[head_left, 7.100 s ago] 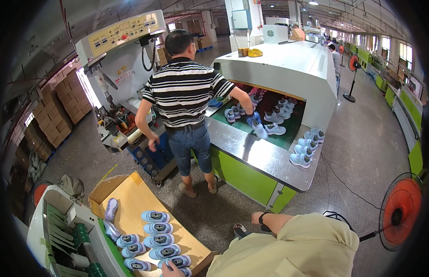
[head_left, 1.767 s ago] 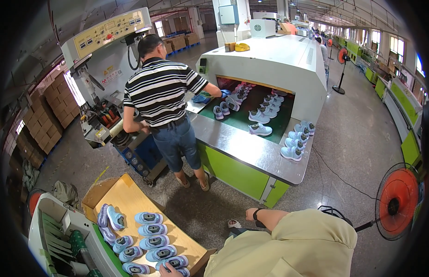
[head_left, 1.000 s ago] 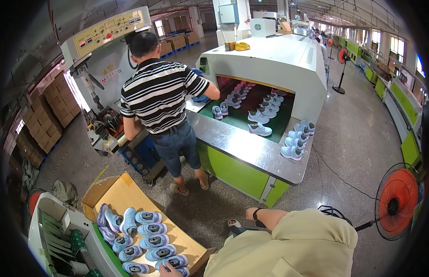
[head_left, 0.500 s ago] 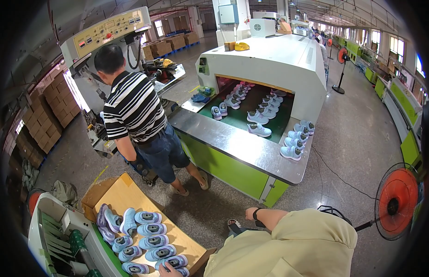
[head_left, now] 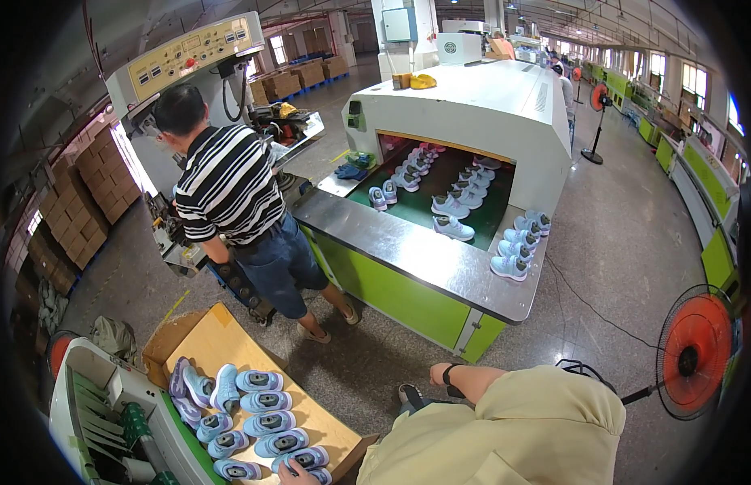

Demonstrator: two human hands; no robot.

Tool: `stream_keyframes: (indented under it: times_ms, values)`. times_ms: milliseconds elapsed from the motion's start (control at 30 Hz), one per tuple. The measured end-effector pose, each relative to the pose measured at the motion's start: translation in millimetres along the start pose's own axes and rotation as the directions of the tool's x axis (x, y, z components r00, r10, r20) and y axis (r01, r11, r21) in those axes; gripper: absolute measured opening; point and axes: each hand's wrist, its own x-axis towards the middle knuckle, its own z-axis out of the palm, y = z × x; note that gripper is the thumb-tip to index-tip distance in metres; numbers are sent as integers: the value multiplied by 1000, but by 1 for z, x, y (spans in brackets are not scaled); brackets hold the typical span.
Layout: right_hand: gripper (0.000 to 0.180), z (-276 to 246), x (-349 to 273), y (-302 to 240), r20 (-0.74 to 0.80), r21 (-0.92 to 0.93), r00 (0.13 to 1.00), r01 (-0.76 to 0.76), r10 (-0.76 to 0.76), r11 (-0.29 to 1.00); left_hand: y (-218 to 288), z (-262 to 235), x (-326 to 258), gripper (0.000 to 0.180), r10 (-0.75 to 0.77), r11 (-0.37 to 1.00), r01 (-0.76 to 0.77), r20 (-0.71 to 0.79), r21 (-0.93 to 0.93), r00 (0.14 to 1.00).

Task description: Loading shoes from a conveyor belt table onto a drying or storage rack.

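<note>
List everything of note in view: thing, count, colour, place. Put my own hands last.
Tray shoes: over ten, light blue and lilac, on the tan tray, lower left
Ledge shoes: at least four, pale blue, right end of the metal ledge
Belt shoes: many, pale blue, some pink deeper in, on the green belt
Tunnel machine: one, white, green base, centre
Control panel: one, cream, upper left
Boxes: many, brown, mainly left
Fans: at least three, red-orange, mostly right
Co-worker: one, black-and-white striped shirt, left of centre
Left hand: one, bare, at the tray shoes
Right hand: one, dark wristband, lower centre
</note>
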Motion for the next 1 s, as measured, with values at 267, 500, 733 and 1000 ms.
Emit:
stream_keyframes:
  times_ms: [267,500,733,1000]
  values:
    - [28,3,4,4,-57,4,998,11,-11,1000,6,-5,1,47,-10,1000,10,2,17,1000]
    - [46,-15,-14,-9,44,49,995,-94,92,994,0,-1,3,49,17,1000,-17,-2,24,1000]
    - [68,-49,-59,-33,38,235,984,-179,175,955,-5,3,2,47,7,999,-7,-7,-50,1000]
    - [65,-45,-60,-31,-14,156,983,-180,184,971,0,-2,2,46,-2,1000,3,15,-18,1000]
